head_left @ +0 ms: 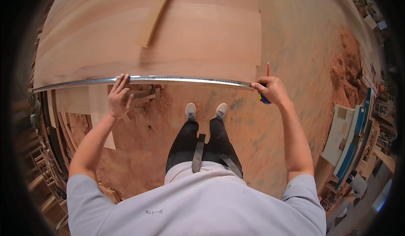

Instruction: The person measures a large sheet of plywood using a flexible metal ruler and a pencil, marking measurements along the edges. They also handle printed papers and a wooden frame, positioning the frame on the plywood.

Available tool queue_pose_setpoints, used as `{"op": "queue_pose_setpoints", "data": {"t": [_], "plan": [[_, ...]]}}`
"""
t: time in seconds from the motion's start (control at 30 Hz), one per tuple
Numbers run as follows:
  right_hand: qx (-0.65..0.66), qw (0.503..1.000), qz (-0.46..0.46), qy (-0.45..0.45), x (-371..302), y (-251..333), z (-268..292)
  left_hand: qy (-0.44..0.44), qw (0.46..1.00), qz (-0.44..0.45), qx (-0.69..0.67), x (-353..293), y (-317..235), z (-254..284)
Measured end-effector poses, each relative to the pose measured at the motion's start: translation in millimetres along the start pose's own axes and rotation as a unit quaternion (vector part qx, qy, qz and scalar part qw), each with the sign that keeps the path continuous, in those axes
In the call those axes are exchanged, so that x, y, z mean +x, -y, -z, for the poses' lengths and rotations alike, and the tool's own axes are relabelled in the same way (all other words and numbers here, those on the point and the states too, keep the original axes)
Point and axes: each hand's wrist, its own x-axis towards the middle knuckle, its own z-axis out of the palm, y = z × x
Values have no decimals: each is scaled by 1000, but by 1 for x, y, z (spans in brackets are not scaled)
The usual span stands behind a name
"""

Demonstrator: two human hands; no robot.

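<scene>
Left hand: we press our left hand (119, 97), fingers spread, on the tape measure blade (168, 79).
Right hand: our right hand (272, 89) grips the tape's blue case (264, 99) and a red pencil (267, 69).
Tape: stretched along the wooden panel's (168, 37) near edge.

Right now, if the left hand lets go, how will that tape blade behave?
The tape blade is thin metal, so it will likely flex or snap back. The left hand presses it on the wood panel; the right hand holds the case end.
</scene>
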Motion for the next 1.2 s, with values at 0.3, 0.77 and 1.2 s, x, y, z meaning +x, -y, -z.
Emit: {"op": "queue_pose_setpoints", "data": {"t": [0.3, 0.77, 1.2], "plan": [[0, 999, -5, 34, 5, 3, 7, 13, 1000, 15, 0, 6, -9, -1], [-44, 996, -63, 55, 10, 21, 8, 0, 1000, 15, 9, 7, -16, -2], [14, 996, -60, 62, 11, 19, 0, -31, 999, 19, 0, 1, -12, -3]]}}
